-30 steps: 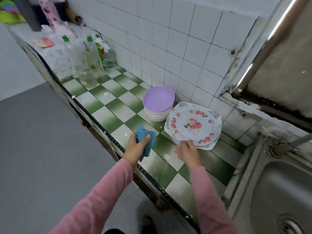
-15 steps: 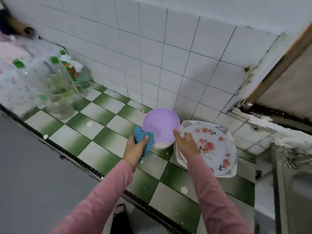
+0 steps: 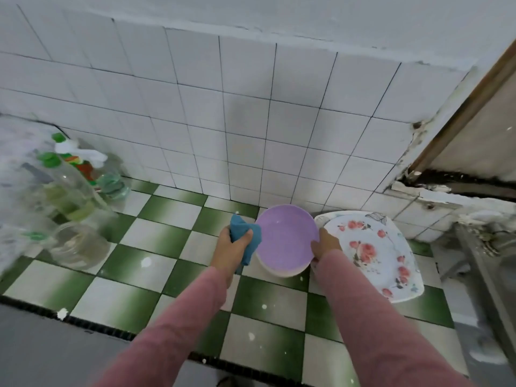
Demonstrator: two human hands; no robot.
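A purple bowl (image 3: 286, 238) tops a small stack of white bowls (image 3: 275, 272) on the green and white checked counter (image 3: 156, 238). My right hand (image 3: 324, 245) grips the purple bowl's right rim, thumb inside. My left hand (image 3: 230, 248) holds a bunched blue cloth (image 3: 247, 234) right against the bowl's left side. A stack of white plates with red flowers (image 3: 374, 251) lies just right of the bowls, partly behind my right hand.
Clear bottles with green caps (image 3: 67, 188) and a glass jar (image 3: 79, 244) crowd the counter's left end. White wall tiles (image 3: 251, 135) rise behind. A steel sink (image 3: 491, 263) starts at the far right. The counter's dark front edge (image 3: 92, 325) runs below.
My right hand left the plates and took the purple bowl's rim. My left hand with the cloth came up beside the bowl. The camera swung toward the wall.
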